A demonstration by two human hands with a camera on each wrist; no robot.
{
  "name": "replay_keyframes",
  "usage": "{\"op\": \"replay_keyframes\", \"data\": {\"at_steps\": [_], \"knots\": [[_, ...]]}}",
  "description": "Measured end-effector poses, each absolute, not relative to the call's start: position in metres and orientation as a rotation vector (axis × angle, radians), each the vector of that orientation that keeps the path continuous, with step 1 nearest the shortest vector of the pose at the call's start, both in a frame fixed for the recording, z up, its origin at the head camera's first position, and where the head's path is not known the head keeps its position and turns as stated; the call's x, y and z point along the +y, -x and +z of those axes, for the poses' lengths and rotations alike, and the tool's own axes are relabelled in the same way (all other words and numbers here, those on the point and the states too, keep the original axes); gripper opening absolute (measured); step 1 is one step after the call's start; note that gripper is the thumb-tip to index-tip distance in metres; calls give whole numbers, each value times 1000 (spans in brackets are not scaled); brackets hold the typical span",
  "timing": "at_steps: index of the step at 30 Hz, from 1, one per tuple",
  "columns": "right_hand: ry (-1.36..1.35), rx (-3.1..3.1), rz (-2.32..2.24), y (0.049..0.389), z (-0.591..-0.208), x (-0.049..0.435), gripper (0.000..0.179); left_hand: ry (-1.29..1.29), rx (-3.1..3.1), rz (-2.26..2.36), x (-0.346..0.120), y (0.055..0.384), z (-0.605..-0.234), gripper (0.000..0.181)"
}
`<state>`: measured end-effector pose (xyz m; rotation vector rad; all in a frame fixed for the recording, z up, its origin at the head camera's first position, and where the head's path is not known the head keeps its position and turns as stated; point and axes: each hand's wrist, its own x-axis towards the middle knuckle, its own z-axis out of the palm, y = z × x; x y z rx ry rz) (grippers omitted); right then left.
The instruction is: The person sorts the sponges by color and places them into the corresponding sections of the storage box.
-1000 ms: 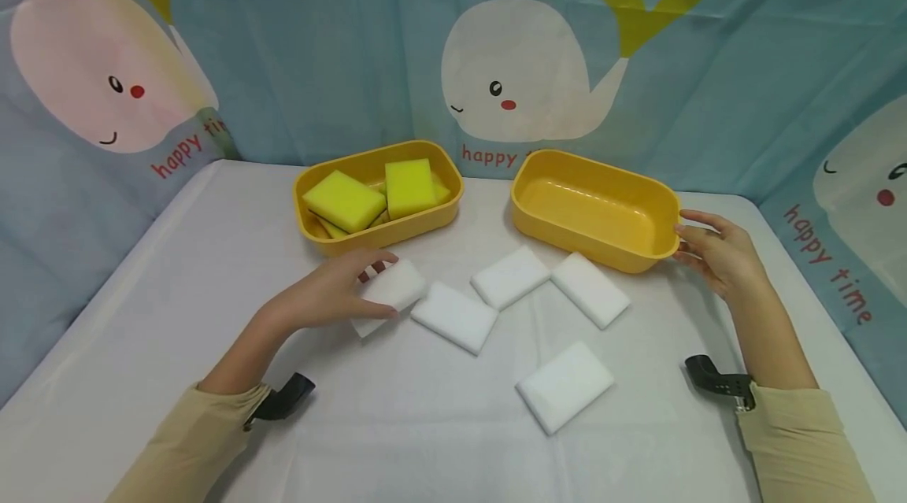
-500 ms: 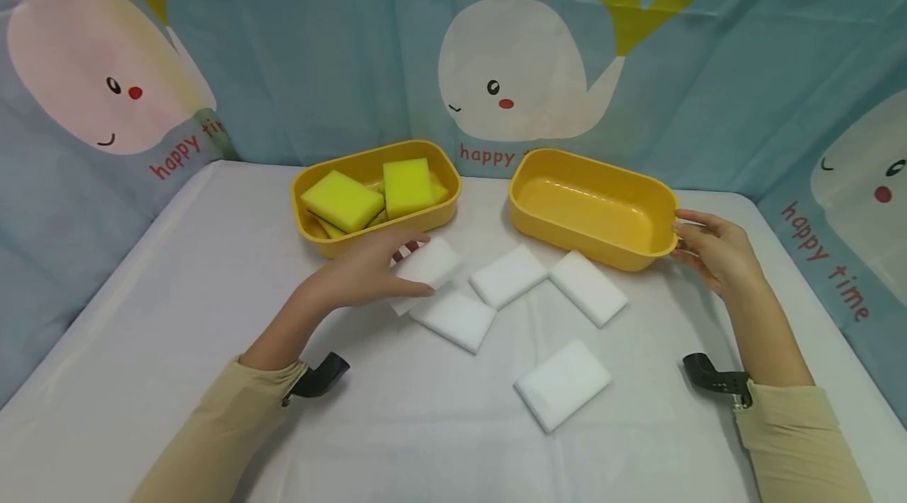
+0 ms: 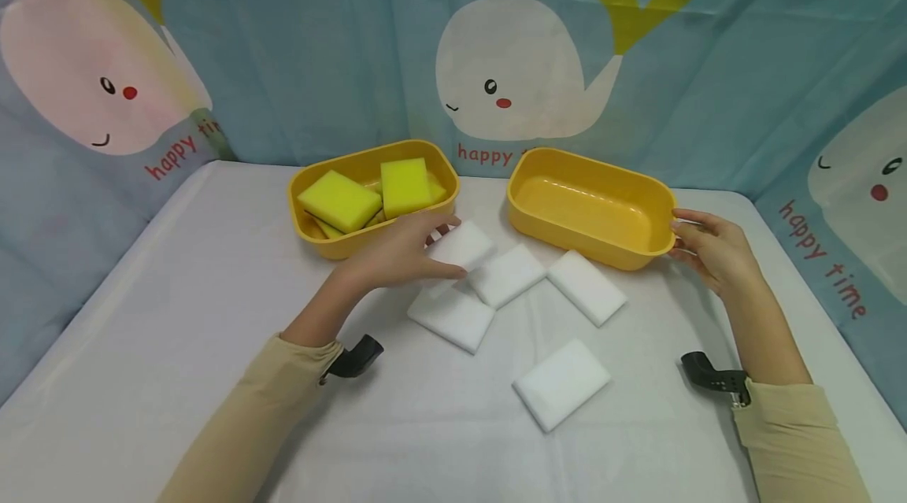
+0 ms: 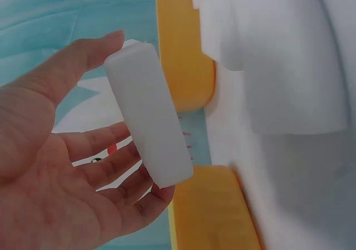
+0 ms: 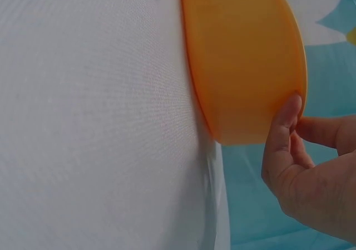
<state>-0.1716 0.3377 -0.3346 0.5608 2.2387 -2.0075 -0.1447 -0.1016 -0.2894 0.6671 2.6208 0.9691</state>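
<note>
My left hand (image 3: pixel 400 251) grips a white sponge (image 3: pixel 464 245) by its edges, thumb on one side and fingers on the other. In the left wrist view that sponge shows as a thick white block between thumb and fingertips. It hangs over the table, overlapping two other white sponges (image 3: pixel 453 316) in the head view. At the far right, my right hand (image 3: pixel 719 255) pinches the near end of a yellow bin (image 3: pixel 588 239), fingertips at its rim and outer wall. Nothing lies in this bin. More white sponges (image 3: pixel 586 287) lie flat before it.
A second yellow bin (image 3: pixel 301 212) at the back left holds several yellow sponges (image 3: pixel 340 201) with dark undersides. One white sponge (image 3: pixel 561 385) lies apart, nearer the front. Behind the white-covered table (image 3: pixel 177 314) hangs a blue whale-print curtain (image 3: pixel 326 54).
My left hand has carried the white sponge to the right and further back, past the left bin's front and over the lying sponges. My right hand has stayed at the bin's end.
</note>
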Motion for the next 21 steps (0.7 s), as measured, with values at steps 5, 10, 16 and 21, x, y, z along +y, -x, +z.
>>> {"op": "replay_keyframes", "data": {"at_steps": [5, 10, 16, 21], "knots": [[-560, 2239, -2015, 172, -336, 338, 13, -633, 2610, 991, -97, 151, -285, 71], [-552, 2239, -2021, 171, -336, 338, 13, -590, 2611, 964, -89, 156, -281, 76], [-570, 2231, -2021, 171, -335, 338, 12, -567, 2627, 967, -80, 163, -277, 77], [-589, 2220, -2015, 172, -334, 338, 13, -562, 2641, 988, -74, 168, -274, 74]]}}
